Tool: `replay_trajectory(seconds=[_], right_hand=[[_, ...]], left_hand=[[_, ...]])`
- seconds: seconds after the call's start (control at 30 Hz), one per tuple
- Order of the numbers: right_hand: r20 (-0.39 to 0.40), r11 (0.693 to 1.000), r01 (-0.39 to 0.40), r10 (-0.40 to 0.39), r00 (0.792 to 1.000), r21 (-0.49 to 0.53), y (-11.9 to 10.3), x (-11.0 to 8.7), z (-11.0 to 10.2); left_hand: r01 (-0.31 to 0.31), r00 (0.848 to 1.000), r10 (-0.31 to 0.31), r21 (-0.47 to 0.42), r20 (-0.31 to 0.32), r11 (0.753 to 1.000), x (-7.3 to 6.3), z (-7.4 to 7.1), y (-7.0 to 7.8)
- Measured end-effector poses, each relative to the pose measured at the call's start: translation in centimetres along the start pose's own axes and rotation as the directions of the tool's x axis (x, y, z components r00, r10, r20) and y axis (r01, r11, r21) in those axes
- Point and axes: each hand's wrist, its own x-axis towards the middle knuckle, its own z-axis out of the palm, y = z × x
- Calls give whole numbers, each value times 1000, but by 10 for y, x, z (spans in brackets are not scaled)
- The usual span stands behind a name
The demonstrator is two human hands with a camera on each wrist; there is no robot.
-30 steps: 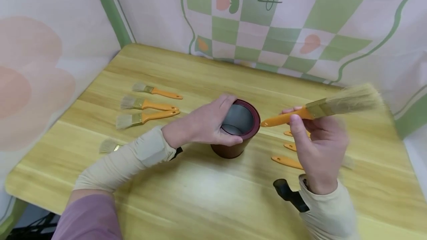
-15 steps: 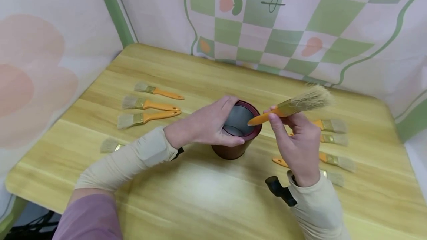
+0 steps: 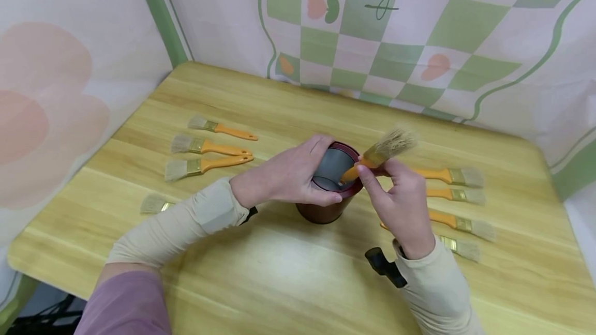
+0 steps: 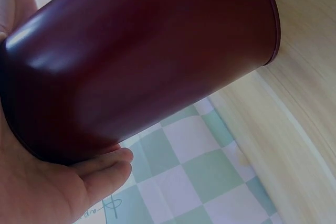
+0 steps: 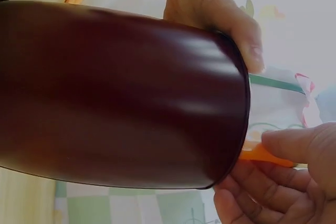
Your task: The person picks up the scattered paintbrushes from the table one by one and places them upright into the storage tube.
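Observation:
A dark red cup [image 3: 321,212] with a grey inside stands on the table, tilted slightly in the head view. My left hand [image 3: 291,172] grips it round the rim, thumb at the near side and fingers at the far side. In my right hand [image 3: 400,200] I pinch a paintbrush [image 3: 379,151] by its orange handle. Its bristles point up and to the right, and the handle's end is inside the cup's mouth. The right wrist view shows the orange handle [image 5: 262,155] between thumb and fingers, right at the rim. The left wrist view shows mostly the cup's glossy wall [image 4: 147,61].
Several paintbrushes [image 3: 209,164] lie on the left of the wooden table [image 3: 279,283], one partly hidden by the left forearm. Several more brushes [image 3: 461,195] lie at the right, partly behind the right hand. A patterned cloth [image 3: 363,40] hangs along the table's back edge.
My right hand has moved left with the paintbrush, its handle end passing from outside the rim to inside the cup, and the brush has tipped more upright. The left hand stays on the cup.

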Motion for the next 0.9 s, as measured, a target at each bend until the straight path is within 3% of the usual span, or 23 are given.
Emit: replay_trajectory(seconds=[0.23,0.43,0.67,0.9], right_hand=[[-85,992,53,-63,994,-119,4,-4,12],[-123,996,32,-42,992,-81,3,-3,17],[-89,993,-83,76,993,-81,4,-4,8],[-146,973,-229,222,964,-34,5,-4,-19]], left_hand=[[-4,1000,4,12,1,1000,0,0,1],[-18,1000,18,11,-12,1000,1,0,1],[2,1000,-2,16,16,1000,2,-1,1],[33,999,-33,14,33,999,2,-1,2]])
